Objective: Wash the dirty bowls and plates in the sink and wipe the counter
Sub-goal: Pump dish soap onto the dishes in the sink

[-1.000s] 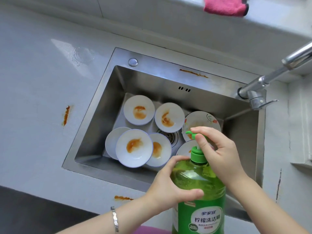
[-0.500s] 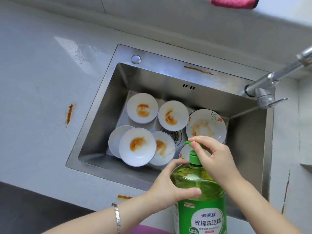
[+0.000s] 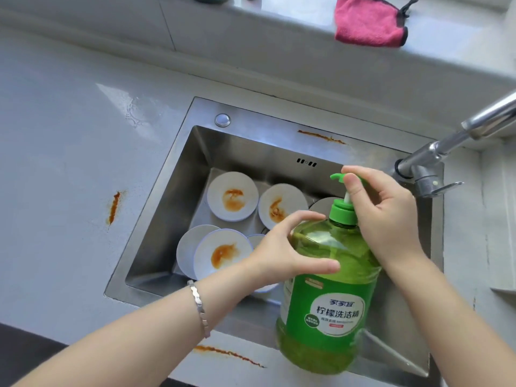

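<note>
Now, bottle upright — spout leftward, left hand gripping its shoulder, right hand pinching pump.

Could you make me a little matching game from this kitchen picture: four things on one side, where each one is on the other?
Things:
1. pink cloth
2. soap bottle
3. bracelet
4. dirty bowls

Places:
a. inside the sink
b. on the ledge behind the sink
c. round the left hand's wrist
d. held by that hand and the right hand

Pairs: 1-b, 2-d, 3-c, 4-a
</note>
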Available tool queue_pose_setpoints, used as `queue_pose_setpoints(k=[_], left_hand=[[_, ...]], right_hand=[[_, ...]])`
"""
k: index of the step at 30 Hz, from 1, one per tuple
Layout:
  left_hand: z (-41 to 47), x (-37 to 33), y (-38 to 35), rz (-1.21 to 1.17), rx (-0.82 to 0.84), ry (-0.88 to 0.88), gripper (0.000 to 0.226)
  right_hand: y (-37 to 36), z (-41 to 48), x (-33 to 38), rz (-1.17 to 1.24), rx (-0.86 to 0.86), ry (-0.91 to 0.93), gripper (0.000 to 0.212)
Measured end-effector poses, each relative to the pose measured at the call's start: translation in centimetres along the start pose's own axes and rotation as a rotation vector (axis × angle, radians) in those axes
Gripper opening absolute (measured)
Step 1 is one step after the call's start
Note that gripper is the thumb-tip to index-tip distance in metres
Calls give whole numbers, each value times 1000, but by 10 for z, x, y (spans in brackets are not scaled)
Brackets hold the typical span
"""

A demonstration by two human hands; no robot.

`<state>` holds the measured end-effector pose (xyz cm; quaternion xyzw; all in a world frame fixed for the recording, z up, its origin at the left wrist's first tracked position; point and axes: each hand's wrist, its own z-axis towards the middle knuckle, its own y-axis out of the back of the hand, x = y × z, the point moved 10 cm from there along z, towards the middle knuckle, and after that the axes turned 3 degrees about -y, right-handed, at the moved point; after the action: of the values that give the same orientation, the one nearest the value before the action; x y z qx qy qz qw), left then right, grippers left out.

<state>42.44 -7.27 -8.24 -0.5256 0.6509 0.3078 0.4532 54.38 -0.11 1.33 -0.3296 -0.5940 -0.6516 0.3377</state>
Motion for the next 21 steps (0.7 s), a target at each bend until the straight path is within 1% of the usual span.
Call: queue_pose_setpoints(k=[3,7,14,17,21], left_hand=[[7,18,9,87,19,53,70],[14,34,16,128,67,91,67],[23,46,16,138,82,104,68],[27,50,16,121,80,108,65],[30,54,16,108,80,120,65]], right_hand=[[-13,-12,-24,-47,-76,-34,29],[-25,-14,-34,-53,-130,-27,23],[-35,-7,-49,-71,-112,-46,20],[-41,-5,-58,-76,-84,-84,16],[-43,-5,-64,-85,-63,-114,15]])
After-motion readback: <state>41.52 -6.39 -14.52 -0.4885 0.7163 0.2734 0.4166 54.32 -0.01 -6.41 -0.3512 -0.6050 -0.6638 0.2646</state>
